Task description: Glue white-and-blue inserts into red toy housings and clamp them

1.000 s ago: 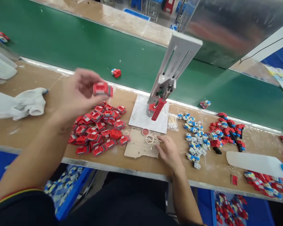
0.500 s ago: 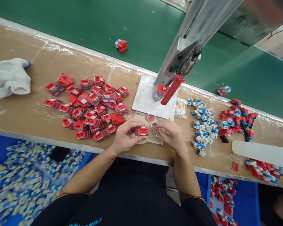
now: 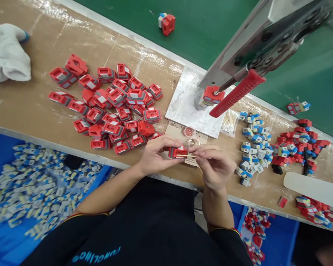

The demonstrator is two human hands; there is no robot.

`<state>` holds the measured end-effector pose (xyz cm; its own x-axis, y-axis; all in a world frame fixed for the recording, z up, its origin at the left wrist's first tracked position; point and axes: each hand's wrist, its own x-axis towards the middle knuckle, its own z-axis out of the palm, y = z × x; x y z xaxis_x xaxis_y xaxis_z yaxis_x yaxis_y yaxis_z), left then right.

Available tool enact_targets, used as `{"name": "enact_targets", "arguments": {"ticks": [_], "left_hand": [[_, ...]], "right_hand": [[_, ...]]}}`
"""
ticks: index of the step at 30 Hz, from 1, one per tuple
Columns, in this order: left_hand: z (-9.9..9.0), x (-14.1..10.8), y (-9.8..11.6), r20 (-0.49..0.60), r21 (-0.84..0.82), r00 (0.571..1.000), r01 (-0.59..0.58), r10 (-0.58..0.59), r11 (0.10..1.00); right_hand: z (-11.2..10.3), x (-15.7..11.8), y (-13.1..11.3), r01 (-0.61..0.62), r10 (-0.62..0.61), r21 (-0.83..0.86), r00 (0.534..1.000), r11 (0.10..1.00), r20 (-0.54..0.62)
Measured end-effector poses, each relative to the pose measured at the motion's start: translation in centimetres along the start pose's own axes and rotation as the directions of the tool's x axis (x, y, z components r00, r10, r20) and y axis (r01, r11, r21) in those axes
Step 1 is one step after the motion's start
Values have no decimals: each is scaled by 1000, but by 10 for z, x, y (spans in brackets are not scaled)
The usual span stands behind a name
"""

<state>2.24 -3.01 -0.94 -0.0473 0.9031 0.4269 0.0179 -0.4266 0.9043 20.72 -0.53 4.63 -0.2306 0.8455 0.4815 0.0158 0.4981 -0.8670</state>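
My left hand (image 3: 158,154) is closed around a red and grey toy part (image 3: 178,150), its recessed face turned up toward me. Between the fingertips of my right hand (image 3: 215,162) is a thin cotton swab (image 3: 191,155), its far end touching that recess. Just beyond my hands are a small round dish with red contents (image 3: 189,131) and a clear round dish (image 3: 193,142), both on a piece of cardboard (image 3: 170,129). Further back, another red part (image 3: 212,95) sits beneath a toggle clamp with a red handle (image 3: 238,93).
Many red and grey parts (image 3: 116,96) are heaped at the left. White and blue parts (image 3: 256,138) and red pieces (image 3: 287,147) lie to the right. A bag of cotton swabs (image 3: 229,122) rests beside the metal plate (image 3: 183,99). A green belt (image 3: 122,11) runs behind; blue bins flank me below.
My right hand has brought the cotton swab from beside the dishes onto the red part. My left hand still holds that part. The view has shifted and come closer to the bench.
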Motion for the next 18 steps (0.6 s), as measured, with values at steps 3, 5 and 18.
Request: {"name": "enact_targets", "arguments": {"ticks": [3,5,18], "left_hand": [[1,1,1,-9,-28,999,-36,36,999],[1,1,2,-11,-34,999,-41,41,999],[-1,0,1,-10,4,999,-34,34,999]], "right_hand": [[1,-1,2,-13,13,10,1000,1000,15],[0,-1,3,-19,18,17,1000,1000,21],[-3,-3,2,20,-18,-27,999,999,50]]}}
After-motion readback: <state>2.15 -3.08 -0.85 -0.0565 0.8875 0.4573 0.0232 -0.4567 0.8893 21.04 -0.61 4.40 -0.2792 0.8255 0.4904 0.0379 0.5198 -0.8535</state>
